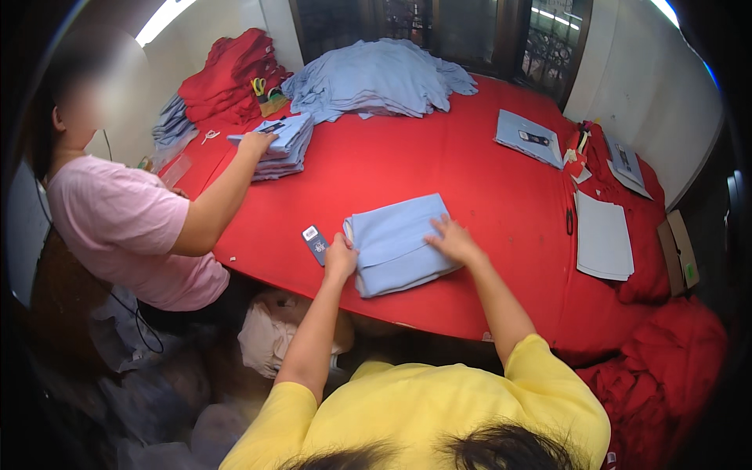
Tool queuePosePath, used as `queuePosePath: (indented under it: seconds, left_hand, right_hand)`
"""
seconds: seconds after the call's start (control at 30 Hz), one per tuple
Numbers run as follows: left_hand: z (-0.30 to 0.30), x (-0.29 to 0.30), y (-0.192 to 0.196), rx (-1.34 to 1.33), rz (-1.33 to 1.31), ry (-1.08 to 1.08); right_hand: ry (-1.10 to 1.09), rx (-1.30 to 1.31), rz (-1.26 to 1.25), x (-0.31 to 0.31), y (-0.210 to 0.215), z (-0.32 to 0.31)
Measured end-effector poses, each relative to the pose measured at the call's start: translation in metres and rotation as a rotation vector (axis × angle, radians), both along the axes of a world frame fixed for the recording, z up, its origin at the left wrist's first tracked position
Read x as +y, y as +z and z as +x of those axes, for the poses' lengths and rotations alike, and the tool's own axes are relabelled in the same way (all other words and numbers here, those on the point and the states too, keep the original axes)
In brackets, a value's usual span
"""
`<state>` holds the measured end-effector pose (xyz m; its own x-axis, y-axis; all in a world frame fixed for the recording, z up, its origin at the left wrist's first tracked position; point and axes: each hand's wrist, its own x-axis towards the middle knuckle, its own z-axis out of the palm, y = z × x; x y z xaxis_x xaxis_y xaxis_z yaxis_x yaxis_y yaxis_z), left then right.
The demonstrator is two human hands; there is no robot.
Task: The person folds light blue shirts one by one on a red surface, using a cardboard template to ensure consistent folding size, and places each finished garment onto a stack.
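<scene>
A folded light-blue garment [403, 251] lies in front of me on the red-covered table [501, 211]. My left hand [341, 257] is closed at its left edge, fingers bent round the cloth. Just left of that hand, a dark hang tag with a white label [315, 244] rests on the red cloth. My right hand [454, 239] is open, its spread fingers touching the top of the garment near the right edge.
At left, a person in pink [149, 219] has a hand on a stack of folded blue garments [283, 157]. Behind are a blue garment pile [380, 78] and a red pile [231, 82]. To the right lie a tagged folded garment [513, 129], scissors [569, 222] and white sheets [603, 239].
</scene>
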<state>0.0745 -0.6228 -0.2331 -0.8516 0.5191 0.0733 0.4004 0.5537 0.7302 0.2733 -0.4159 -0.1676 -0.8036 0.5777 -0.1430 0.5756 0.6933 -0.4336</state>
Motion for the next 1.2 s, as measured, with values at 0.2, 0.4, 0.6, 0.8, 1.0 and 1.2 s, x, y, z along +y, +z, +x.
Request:
queuePosePath:
  seconds: [0.2, 0.4, 0.6, 0.8, 1.0, 1.2]
  left_hand:
    - [0.111, 0.053, 0.008, -0.454, 0.197, -0.219]
    - [0.142, 0.065, -0.012, -0.347, 0.192, -0.494]
    - [0.113, 0.047, 0.029, 0.154, 0.233, -0.338]
    - [0.066, 0.068, -0.012, 0.008, 0.167, -0.353]
    - [0.065, 0.069, 0.014, -0.383, 0.061, -0.318]
    - [0.067, 0.068, 0.008, -0.567, 0.397, -0.315]
  right_hand:
    - [-0.29, 0.183, 0.313, 0.02, 0.006, -0.046]
    - [0.11, 0.15, 0.437, 0.055, -0.031, -0.053]
    - [-0.083, 0.173, 0.551, 0.034, -0.033, -0.004]
    - [-0.345, 0.712, 0.179, 0.033, -0.063, 0.063]
    - [-0.723, 0.628, -0.584, -0.014, -0.052, 0.129]
    - [-0.706, 0.778, -0.621, -0.023, -0.058, 0.117]
